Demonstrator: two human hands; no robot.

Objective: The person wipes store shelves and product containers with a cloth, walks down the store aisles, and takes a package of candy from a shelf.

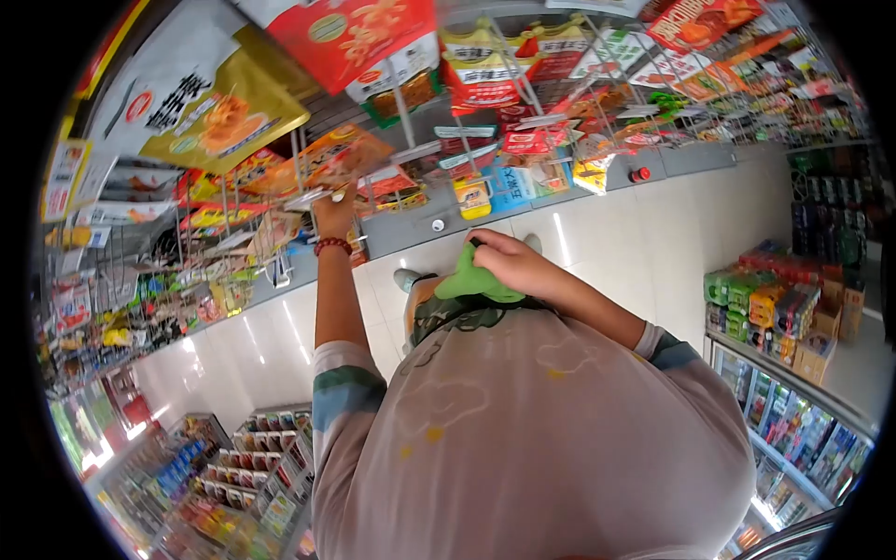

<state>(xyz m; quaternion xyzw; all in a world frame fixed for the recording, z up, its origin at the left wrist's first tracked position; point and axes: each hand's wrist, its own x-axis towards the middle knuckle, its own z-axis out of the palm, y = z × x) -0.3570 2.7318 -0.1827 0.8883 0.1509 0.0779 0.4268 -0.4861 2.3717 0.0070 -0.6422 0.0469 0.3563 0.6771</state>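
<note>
My left hand (pixel 334 213), with a red bead bracelet (pixel 333 245) on its wrist, reaches up to the hanging rack. Its fingers look closed at the lower edge of an orange snack packet (pixel 347 152), which is blurred; a metal hook end with a tag (pixel 306 199) partly covers them. Close to my belly, my right hand (pixel 502 257) grips a bunched green cloth (pixel 478 280). Other packets hang around the left hand, among them a large gold and white bag (pixel 224 112) and a red bag (pixel 350 37).
Metal hooks stick out along the rack. On its grey base ledge (pixel 686 161) stand a yellow packet (pixel 473 198), a blue packet (pixel 511 187) and a red-capped item (pixel 639 175). Stacked drink packs (pixel 765 299) and a glass-front cooler (pixel 784 420) are at right; shelves of goods (pixel 252 457) at lower left.
</note>
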